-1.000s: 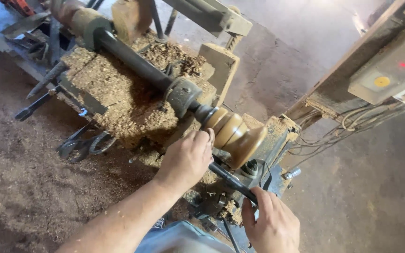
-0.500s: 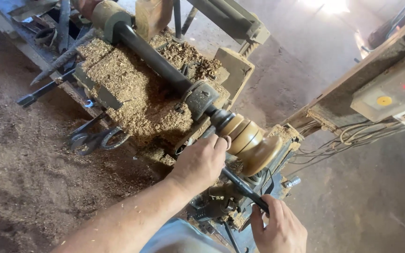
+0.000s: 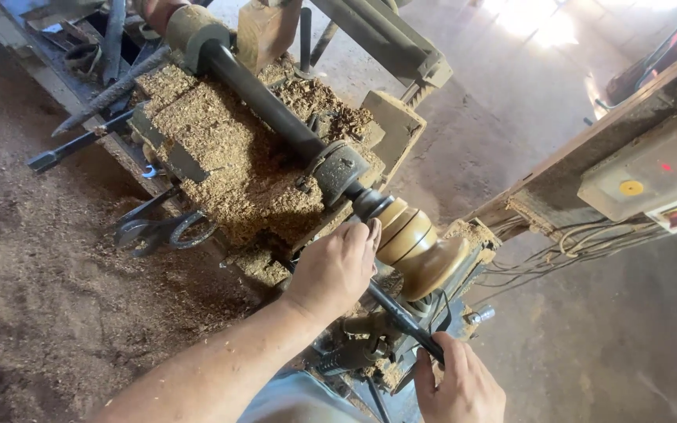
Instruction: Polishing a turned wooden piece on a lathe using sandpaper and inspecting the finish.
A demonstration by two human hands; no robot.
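Wooden workpiece (image 3: 421, 247) sits on the lathe (image 3: 276, 117); the left hand (image 3: 334, 266) is curled over the chisel (image 3: 401, 317) beside it, the right hand (image 3: 460, 388) clenching the handle.

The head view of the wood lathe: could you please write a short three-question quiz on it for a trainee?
1. True or false: the left hand rests over the dark tool shaft close to the turned wooden piece.
2. Which hand grips the tool's lower end? A) left hand B) right hand C) neither
3. What covers the lathe bed beside the long dark bar?

Key:
1. True.
2. B; its fingers wrap the shaft.
3. A thick layer of wood shavings.
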